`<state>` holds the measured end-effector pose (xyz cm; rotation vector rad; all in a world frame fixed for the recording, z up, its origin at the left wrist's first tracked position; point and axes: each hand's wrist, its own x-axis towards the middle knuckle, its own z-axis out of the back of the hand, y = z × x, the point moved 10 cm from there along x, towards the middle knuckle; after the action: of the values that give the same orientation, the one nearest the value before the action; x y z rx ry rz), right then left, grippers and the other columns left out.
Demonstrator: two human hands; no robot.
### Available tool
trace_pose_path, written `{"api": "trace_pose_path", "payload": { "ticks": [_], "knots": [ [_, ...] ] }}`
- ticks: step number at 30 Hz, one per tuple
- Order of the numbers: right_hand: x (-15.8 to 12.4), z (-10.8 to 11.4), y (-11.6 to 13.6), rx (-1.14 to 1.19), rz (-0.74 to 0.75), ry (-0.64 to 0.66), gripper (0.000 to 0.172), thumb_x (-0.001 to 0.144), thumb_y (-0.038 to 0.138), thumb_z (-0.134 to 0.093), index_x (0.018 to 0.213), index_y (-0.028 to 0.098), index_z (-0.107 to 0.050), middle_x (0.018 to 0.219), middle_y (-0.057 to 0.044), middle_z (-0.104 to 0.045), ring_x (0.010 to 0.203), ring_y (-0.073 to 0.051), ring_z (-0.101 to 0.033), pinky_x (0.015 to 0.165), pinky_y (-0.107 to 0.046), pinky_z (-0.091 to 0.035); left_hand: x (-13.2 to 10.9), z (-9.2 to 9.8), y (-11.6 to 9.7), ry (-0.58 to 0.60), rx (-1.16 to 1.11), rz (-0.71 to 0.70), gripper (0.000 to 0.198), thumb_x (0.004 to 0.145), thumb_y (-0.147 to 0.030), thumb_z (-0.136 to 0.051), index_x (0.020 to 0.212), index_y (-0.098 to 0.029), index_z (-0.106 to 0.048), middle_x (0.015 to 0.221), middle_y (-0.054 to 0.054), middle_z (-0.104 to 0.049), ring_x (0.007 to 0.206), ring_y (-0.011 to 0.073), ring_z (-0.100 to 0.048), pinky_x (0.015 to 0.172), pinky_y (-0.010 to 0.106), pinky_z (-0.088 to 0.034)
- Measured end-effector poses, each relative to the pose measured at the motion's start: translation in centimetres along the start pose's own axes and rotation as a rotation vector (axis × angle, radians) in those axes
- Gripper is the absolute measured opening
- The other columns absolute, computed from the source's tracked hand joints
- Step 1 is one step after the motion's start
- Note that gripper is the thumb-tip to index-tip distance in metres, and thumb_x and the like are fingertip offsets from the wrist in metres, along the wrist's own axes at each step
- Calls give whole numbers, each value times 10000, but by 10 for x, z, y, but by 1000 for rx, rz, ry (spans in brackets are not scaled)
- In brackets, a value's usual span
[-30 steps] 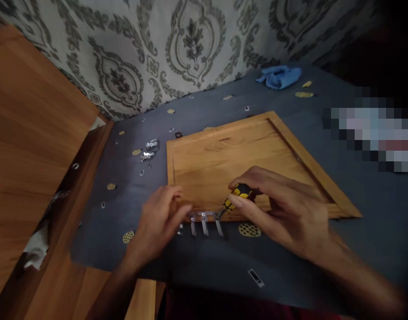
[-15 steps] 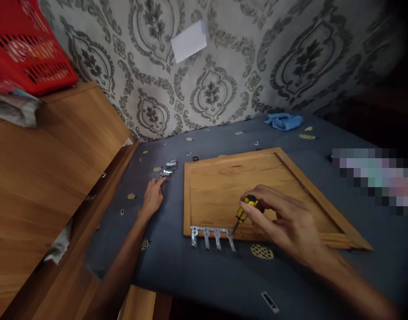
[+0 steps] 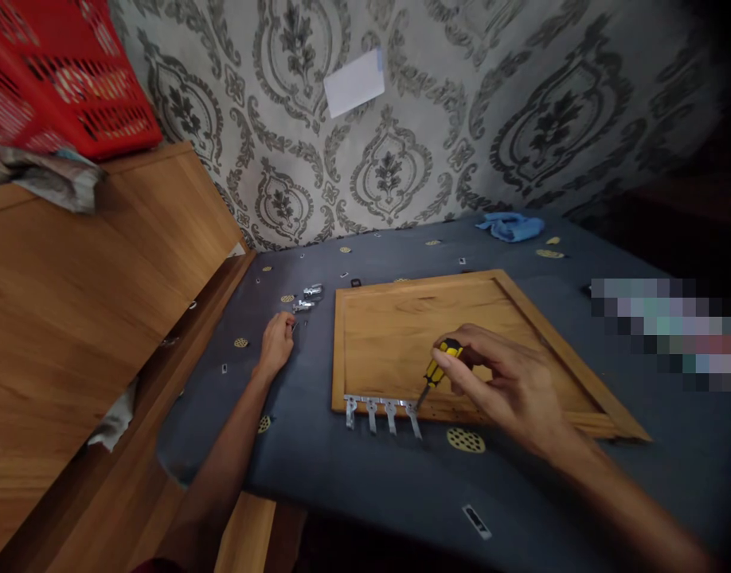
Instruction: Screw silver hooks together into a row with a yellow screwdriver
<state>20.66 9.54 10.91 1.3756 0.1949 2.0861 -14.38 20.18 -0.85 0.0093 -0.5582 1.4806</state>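
Note:
My right hand (image 3: 509, 374) grips a yellow-and-black screwdriver (image 3: 442, 368) by its handle. The shaft slants down to the rightmost of several metal hinges (image 3: 391, 414) lined up along the near edge of a framed wooden cabinet door (image 3: 413, 326). To the left of the door, my left hand (image 3: 277, 344) rests on the dark cloth with its fingers curled together; whatever they pinch, if anything, is hidden. Just beyond those fingertips lie loose metal hinges (image 3: 306, 305), and a tiny dark piece sits beside them on the cloth.
A wooden cabinet (image 3: 132, 231) stands on the left, with a red plastic basket (image 3: 103, 103) and crumpled newspaper (image 3: 60, 179) on top. Towards the patterned wall lies a blue cloth (image 3: 512, 226). Part of the right side is blurred out.
My left hand has drawn its extended finger back from the loose hinges and curled its fingers. The screwdriver stays at the rightmost hinge. The whole view has shifted slightly.

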Motion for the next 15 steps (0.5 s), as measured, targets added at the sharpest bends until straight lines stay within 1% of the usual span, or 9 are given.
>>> {"api": "trace_pose_path", "payload": {
  "ticks": [6,11,15],
  "knots": [
    [0,0,-5,-9,-28,-10,147,968,232,-606,827,210,-574,627,29,-559,495,-102,-550,464,-226,-425,1,-2,-1,17,29,-55,333,983,-361,-631,1254,-170,-611,1261,102,-637,1071,236,-660,909,452,-578],
    [-1,-4,-13,20,-101,15,168,964,267,-612,807,215,-585,619,21,-581,486,-104,-583,390,-198,-398,-1,-3,0,56,78,-82,315,985,-357,-629,1239,-171,-620,1251,100,-643,1066,232,-661,910,448,-577],
    [0,-3,-11,-9,-76,5,187,975,284,-599,805,208,-589,597,27,-579,464,-101,-574,417,-215,-406,-1,-3,-6,89,141,-92,301,985,-352,-628,1225,-170,-626,1244,98,-647,1067,230,-661,914,449,-576]
  ]
}}
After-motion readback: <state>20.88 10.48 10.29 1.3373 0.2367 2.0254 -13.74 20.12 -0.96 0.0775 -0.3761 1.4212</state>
